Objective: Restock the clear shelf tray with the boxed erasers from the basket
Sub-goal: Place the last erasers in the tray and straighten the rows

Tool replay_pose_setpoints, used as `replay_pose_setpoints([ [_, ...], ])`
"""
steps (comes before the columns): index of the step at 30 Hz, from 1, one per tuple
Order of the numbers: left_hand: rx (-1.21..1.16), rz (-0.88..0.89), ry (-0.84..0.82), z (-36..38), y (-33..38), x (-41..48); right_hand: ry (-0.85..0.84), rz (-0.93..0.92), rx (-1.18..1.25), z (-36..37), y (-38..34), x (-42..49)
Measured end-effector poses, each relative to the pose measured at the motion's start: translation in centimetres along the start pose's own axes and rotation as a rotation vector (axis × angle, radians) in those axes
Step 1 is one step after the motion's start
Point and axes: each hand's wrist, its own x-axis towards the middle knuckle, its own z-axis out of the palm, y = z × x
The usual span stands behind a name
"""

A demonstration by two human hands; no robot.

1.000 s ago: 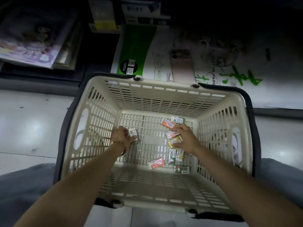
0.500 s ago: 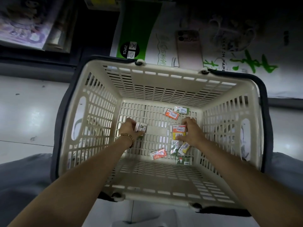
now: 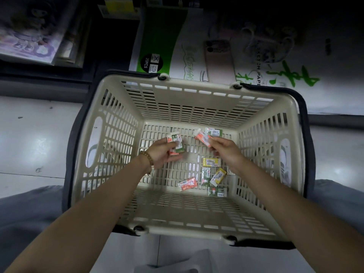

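Head view, basket [image 3: 187, 89]: four slatted walls enclose the floor; the top is open, and both forearms enter over the near rim.
Left hand [image 3: 163, 152]: grasps two boxed erasers [image 3: 177, 145], one green and one orange, above the floor's left part.
Right hand [image 3: 226, 150]: pinches one orange eraser [image 3: 201, 137] near the far wall.
Surroundings: a phone [image 3: 218, 58] lies on a sketch-paper pack [image 3: 157, 40] beyond the far rim.
Count: six loose erasers [image 3: 211, 162] lie on the floor's right half: three green, two yellow, one orange.

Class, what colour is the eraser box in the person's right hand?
The eraser box is orange and white, clearest in the head view.
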Motion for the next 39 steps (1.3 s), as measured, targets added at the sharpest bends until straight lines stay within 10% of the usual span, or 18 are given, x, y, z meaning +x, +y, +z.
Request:
replay_pose_setpoints([
  [8, 0.138, 0.077, 0.039, 1.9, -0.7, 0.5, -0.132, -0.063, -0.022, 2.0, -0.8, -1.5],
  [19, 0.061, -0.082, 0.116, -0.9, -1.1, 0.5, 0.13, -0.1, -0.777, -1.4, 6.0, 0.0],
  [29, 0.039, -0.031, 0.125, -1.8, 0.1, 0.6, -0.002, -0.162, -0.111, -1.3, -0.1, -0.2],
  [35, 0.275, -0.047, -0.034, -0.7, 0.5, -0.2, -0.254, -0.234, -0.218, 1.3, -4.5, -0.3],
  [39, 0.29, 0.012, -0.049, -0.4, 0.3, 0.4, -0.091, -0.263, -0.194, 3.0, -3.8, 1.4],
])
